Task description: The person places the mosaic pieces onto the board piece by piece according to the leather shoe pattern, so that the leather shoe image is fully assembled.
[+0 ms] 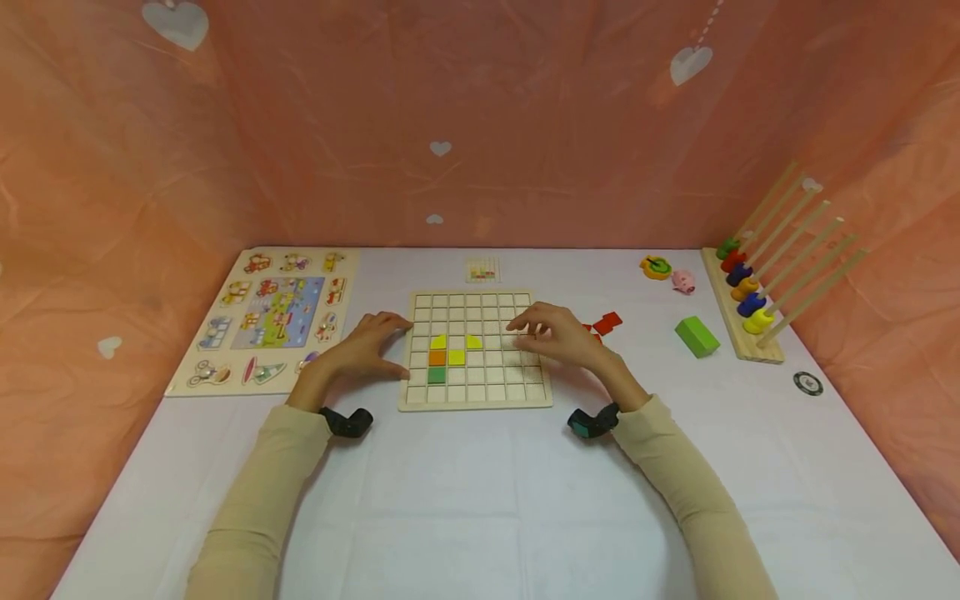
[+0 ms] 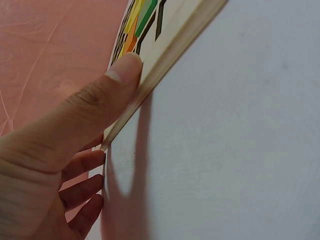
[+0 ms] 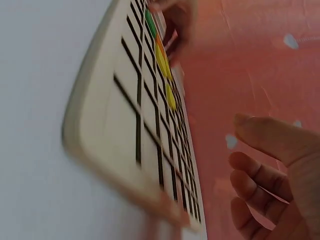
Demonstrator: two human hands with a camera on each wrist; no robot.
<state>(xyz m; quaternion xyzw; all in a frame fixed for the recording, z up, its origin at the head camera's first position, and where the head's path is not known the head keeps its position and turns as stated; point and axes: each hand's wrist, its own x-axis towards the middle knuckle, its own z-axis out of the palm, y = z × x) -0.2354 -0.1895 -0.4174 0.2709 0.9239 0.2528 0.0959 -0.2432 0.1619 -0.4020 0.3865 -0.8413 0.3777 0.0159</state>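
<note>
A wooden grid board (image 1: 480,393) lies on the table between both hands. On its left half sit an orange square (image 1: 437,357), a yellow square (image 1: 457,357), a green square (image 1: 437,376) and two yellow pieces with a rounded side, one on the left (image 1: 438,342) and one on the right (image 1: 474,342). My left hand (image 1: 367,346) is at the board's left edge; in the left wrist view its thumb (image 2: 122,72) rests on the rim, the other fingers beside it. Above the board's right side hovers my right hand (image 1: 558,335), fingers loosely bent, holding nothing visible.
Red pieces (image 1: 612,321) lie right of the board, partly hidden by the right hand. A small pattern card (image 1: 483,270) lies behind the board. Left is a picture puzzle (image 1: 225,310); right are a green block (image 1: 697,337), a pink pig (image 1: 683,282) and a peg stand (image 1: 738,329).
</note>
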